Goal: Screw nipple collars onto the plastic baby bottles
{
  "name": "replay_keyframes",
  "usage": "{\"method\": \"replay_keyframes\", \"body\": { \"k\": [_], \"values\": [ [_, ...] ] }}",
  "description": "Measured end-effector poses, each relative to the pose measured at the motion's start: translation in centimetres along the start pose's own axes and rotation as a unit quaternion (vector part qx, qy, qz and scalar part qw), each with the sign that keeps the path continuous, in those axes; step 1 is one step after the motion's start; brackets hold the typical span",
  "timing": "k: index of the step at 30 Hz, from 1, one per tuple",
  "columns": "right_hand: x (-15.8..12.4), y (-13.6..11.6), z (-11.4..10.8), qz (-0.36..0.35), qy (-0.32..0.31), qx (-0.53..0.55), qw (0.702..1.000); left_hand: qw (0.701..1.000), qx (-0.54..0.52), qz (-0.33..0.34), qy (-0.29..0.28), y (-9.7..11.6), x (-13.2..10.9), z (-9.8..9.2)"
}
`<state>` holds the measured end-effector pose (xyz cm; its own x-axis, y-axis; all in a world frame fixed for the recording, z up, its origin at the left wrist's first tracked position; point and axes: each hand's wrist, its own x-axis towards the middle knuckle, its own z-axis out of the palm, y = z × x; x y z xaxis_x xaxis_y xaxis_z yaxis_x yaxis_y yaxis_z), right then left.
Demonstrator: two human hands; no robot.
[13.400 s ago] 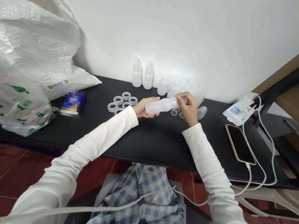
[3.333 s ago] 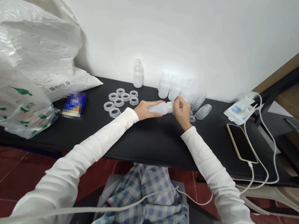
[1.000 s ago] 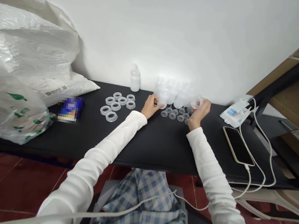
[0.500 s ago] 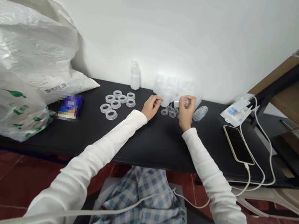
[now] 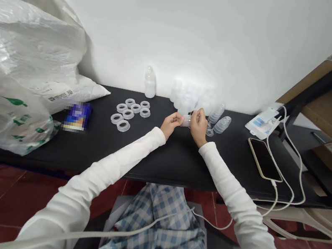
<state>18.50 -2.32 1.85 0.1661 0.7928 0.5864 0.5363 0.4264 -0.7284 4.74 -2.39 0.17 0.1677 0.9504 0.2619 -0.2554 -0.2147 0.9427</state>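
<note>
Clear plastic bottle (image 5: pixel 186 120): held over the black worktop (image 5: pixel 160 157) between both hands, long axis running sideways.
Left hand (image 5: pixel 170 125): grip closed around the bottle's left end.
Right hand (image 5: pixel 199 125): grip pinched on the right end, slightly nearer the bottle's middle.
Writing: nothing readable; white sack label (image 5: pixel 60 96) too small, blue packet (image 5: pixel 77 116) blurred.

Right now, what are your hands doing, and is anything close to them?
Left hand and right hand both on a clear plastic bottle. Row of upright bottles just behind them.
</note>
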Motion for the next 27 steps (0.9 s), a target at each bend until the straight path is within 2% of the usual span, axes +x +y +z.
{"method": "replay_keyframes", "body": {
  "k": [6, 10, 12, 16, 19, 21, 23, 25, 27],
  "values": [
    [-0.3, -0.4, -0.1, -0.068, -0.049, -0.091, 0.992, 0.993, -0.084, -0.072, 0.035, 0.5, 0.4, -0.7],
    [0.2, 0.0, -0.4, -0.154, -0.139, -0.095, 0.974, 0.983, -0.112, -0.143, 0.021, 0.8, 1.3, -2.0],
    [0.5, 0.1, -0.5, -0.202, -0.178, -0.078, 0.96, 0.981, -0.113, -0.159, 0.017, 1.1, 1.7, -2.7],
    [0.7, 0.0, -0.6, -0.306, -0.253, -0.049, 0.916, 0.97, -0.121, -0.205, 0.045, 1.5, 2.3, -4.0],
    [0.5, -0.4, -0.6, -0.351, -0.303, -0.041, 0.885, 0.962, -0.115, -0.24, 0.062, 1.4, 2.3, -4.4],
    [0.5, -0.6, -0.9, -0.362, -0.307, -0.048, 0.879, 0.961, -0.119, -0.234, 0.082, 1.3, 2.2, -4.6],
    [0.8, -0.7, -1.6, -0.365, -0.285, -0.058, 0.884, 0.959, -0.13, -0.217, 0.125, 1.2, 2.2, -4.8],
    [1.4, -0.8, -2.8, -0.349, -0.234, -0.077, 0.904, 0.955, -0.134, -0.207, 0.164, 1.1, 2.3, -5.1],
    [2.2, -0.7, -4.5, -0.296, -0.145, -0.116, 0.937, 0.955, -0.127, -0.199, 0.177, 1.0, 2.4, -5.5]
  ]
}}
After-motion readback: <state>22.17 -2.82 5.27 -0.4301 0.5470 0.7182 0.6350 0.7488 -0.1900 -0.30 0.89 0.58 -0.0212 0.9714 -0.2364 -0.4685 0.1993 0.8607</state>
